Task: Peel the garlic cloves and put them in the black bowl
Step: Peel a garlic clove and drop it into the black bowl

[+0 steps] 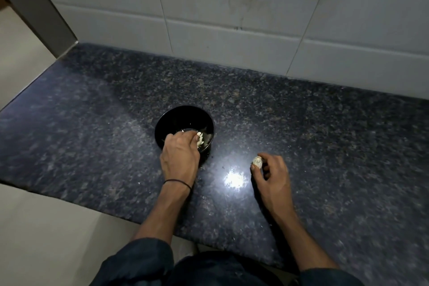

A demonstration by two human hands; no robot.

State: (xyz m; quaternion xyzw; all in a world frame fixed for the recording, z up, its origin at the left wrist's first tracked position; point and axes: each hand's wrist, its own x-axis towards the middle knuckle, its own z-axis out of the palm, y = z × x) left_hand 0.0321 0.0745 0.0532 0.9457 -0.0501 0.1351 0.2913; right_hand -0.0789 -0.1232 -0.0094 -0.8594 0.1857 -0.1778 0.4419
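Item: my left hand [180,157], grip on pale peeled garlic clove [199,142] over round black bowl [167,121]; release low. Right hand [270,173] grips papery garlic piece [257,161] above speckled dark stone desk [92,123].

You wore the single head camera above the near edge of the dark granite counter [92,123], looking steeply down and forward, close over the counter, with the tiled wall [209,18] along its far edge
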